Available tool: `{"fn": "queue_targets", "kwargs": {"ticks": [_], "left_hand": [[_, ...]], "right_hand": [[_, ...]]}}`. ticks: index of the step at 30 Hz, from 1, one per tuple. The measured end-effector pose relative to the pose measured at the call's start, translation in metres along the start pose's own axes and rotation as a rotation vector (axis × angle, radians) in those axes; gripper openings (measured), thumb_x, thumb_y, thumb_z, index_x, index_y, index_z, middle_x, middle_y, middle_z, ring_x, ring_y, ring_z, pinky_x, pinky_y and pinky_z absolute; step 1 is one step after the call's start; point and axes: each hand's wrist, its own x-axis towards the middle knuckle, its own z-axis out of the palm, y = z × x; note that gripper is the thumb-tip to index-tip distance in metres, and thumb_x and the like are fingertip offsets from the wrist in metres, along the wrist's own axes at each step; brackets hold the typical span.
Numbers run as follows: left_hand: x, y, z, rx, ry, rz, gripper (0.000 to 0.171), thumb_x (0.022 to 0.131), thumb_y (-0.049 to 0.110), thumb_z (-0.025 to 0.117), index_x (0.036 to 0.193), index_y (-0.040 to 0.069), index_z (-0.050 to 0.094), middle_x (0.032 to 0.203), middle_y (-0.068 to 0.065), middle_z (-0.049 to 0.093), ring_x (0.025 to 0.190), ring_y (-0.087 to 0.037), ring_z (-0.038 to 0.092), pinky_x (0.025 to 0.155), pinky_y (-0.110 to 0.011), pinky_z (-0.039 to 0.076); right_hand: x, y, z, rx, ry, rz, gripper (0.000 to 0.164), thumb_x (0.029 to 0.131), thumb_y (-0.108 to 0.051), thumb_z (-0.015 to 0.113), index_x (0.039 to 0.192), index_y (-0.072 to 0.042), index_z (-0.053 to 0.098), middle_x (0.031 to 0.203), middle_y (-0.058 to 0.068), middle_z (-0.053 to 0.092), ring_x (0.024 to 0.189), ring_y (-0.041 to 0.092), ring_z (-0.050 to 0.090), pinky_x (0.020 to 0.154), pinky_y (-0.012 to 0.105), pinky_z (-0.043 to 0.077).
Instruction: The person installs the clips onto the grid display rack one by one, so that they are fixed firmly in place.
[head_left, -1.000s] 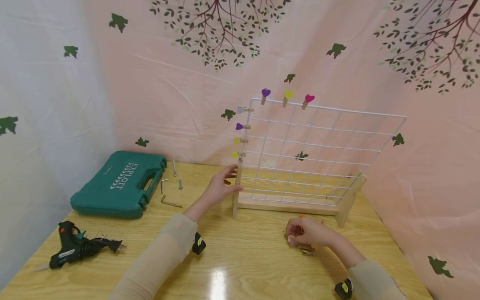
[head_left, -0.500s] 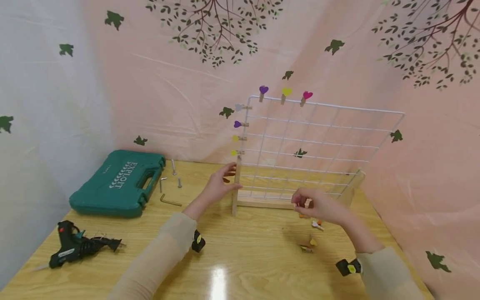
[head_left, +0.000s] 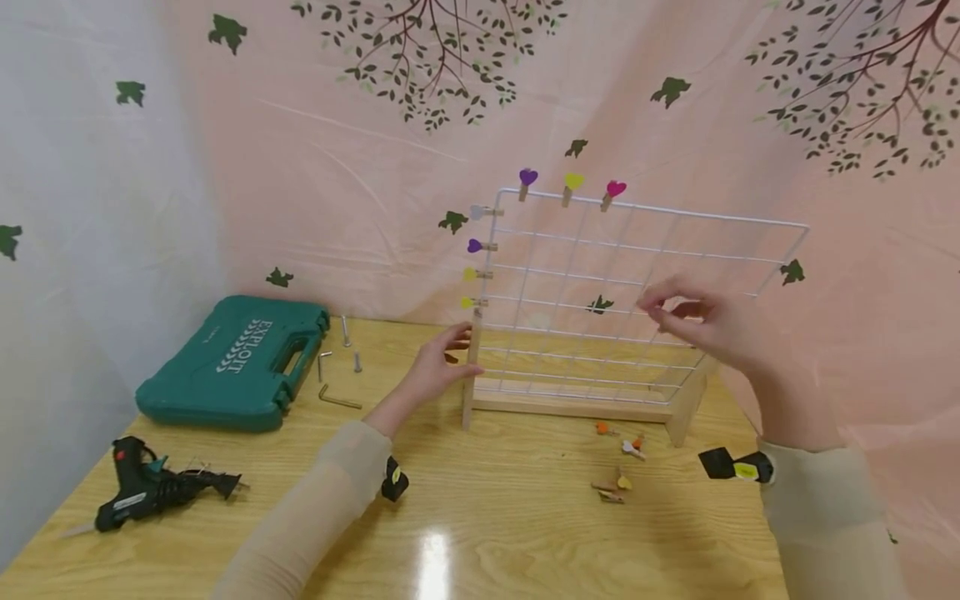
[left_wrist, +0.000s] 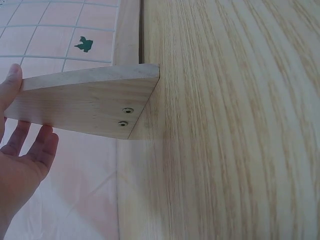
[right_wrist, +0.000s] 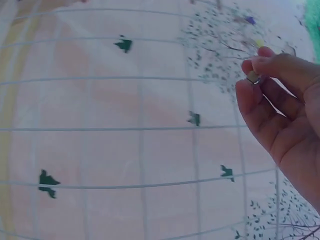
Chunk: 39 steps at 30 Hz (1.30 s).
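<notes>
My left hand [head_left: 442, 367] grips the upright wooden side board [left_wrist: 85, 102] of a stand, thumb on the front edge and fingers behind. The stand carries a white wire grid [head_left: 705, 216]. Heart-topped mini clothespins are clipped along it: purple [head_left: 528, 177], yellow and pink hearts on the top wire, several more down the left edge. In front of the grid's right half, my right hand [head_left: 708, 321] is raised. Between thumb and fingertips it pinches a mini clothespin [right_wrist: 253, 77], mostly hidden by the fingers.
Several loose mini clothespins [head_left: 633, 450] lie on the wooden table [head_left: 510, 517] before the stand. At left are a green tool case [head_left: 217, 358], a black glue gun [head_left: 142, 496], bolts and hex keys [head_left: 339, 398]. A printed cloth [head_left: 360, 192] hangs behind.
My right hand has lifted from the loose clothespins on the table and moved up and right to the grid, with a clothespin in its fingers. The left hand has stayed on the board.
</notes>
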Motion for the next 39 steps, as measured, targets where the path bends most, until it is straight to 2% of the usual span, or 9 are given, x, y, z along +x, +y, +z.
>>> {"fn": "queue_targets", "kwargs": {"ticks": [6,8,11,15,21,28,34,39], "left_hand": [[0.001,0.000,0.000,-0.001,0.000,-0.005,0.071,0.073,0.029,0.072,0.134,0.016,0.037,0.126,-0.005,0.050,0.110,-0.019,0.051,0.085,-0.035,0.046],[0.001,0.000,0.000,-0.005,0.000,-0.011,0.071,0.073,0.026,0.072,0.134,0.017,0.038,0.126,-0.005,0.050,0.110,-0.020,0.051,0.085,-0.036,0.046],[0.000,-0.001,0.001,-0.012,0.000,-0.008,0.070,0.074,0.022,0.072,0.134,0.016,0.037,0.126,-0.007,0.050,0.110,-0.022,0.051,0.085,-0.038,0.047],[0.000,0.000,0.001,-0.030,-0.003,0.004,0.069,0.074,0.018,0.072,0.134,0.014,0.037,0.126,-0.009,0.049,0.111,-0.026,0.051,0.085,-0.043,0.046],[-0.001,0.002,0.001,-0.038,-0.007,0.002,0.070,0.074,0.021,0.072,0.134,0.014,0.037,0.126,-0.009,0.049,0.112,-0.028,0.050,0.086,-0.044,0.045],[-0.001,0.001,0.000,-0.031,0.000,-0.001,0.069,0.075,0.018,0.072,0.134,0.014,0.037,0.127,-0.010,0.048,0.113,-0.031,0.049,0.086,-0.044,0.045],[-0.001,0.001,0.000,-0.033,0.004,0.013,0.069,0.074,0.018,0.072,0.134,0.013,0.038,0.126,-0.010,0.049,0.113,-0.032,0.049,0.085,-0.045,0.045],[-0.001,0.001,0.000,-0.021,0.003,0.003,0.070,0.074,0.021,0.073,0.134,0.015,0.038,0.126,-0.008,0.049,0.112,-0.028,0.050,0.086,-0.043,0.045]], "right_hand": [[0.020,-0.012,-0.032,0.090,0.221,0.057,0.022,0.071,0.023,0.057,0.089,0.012,0.063,0.097,0.009,0.065,0.079,0.011,0.062,0.073,0.016,0.049],[0.026,-0.014,-0.040,0.176,0.271,0.095,0.017,0.073,0.020,0.057,0.088,0.014,0.063,0.096,0.008,0.066,0.079,0.012,0.063,0.074,0.016,0.049],[0.034,-0.014,-0.049,0.381,0.353,0.120,0.015,0.076,0.018,0.056,0.090,0.019,0.060,0.096,0.012,0.066,0.082,0.016,0.063,0.078,0.018,0.048],[0.044,-0.009,-0.056,0.516,0.433,0.145,0.019,0.077,0.015,0.057,0.095,0.019,0.058,0.095,0.013,0.066,0.087,0.020,0.061,0.083,0.019,0.046],[0.059,-0.005,-0.055,0.483,0.534,0.223,0.023,0.075,0.005,0.066,0.095,0.014,0.062,0.088,0.009,0.068,0.084,0.019,0.060,0.082,0.016,0.046],[0.076,-0.005,-0.045,0.526,0.662,0.297,0.025,0.068,-0.001,0.074,0.089,0.009,0.067,0.082,0.007,0.069,0.079,0.018,0.062,0.076,0.016,0.048],[0.083,-0.003,-0.039,0.431,0.639,0.382,0.027,0.068,-0.008,0.075,0.091,0.004,0.068,0.083,0.003,0.069,0.079,0.015,0.059,0.074,0.013,0.048],[0.082,0.000,-0.037,0.338,0.601,0.401,0.027,0.070,-0.011,0.074,0.093,0.003,0.068,0.084,0.001,0.068,0.079,0.014,0.058,0.076,0.012,0.047]]}}
